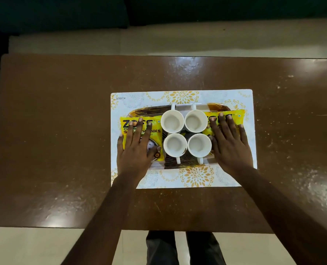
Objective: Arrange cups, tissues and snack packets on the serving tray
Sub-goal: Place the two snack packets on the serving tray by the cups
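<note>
We see the left hand (137, 148) lying flat, fingers spread, on a yellow snack packet (132, 129) at the left end of the serving tray (179, 165). The right hand (229, 142) lies equally flat and spread on a second yellow packet (233, 115) at the tray's right end. Neither grips anything. Four empty white cups (185, 135) stand in a square at the tray's middle. The tray rests on a patterned placemat (181, 96) on a brown table (63, 131).
</note>
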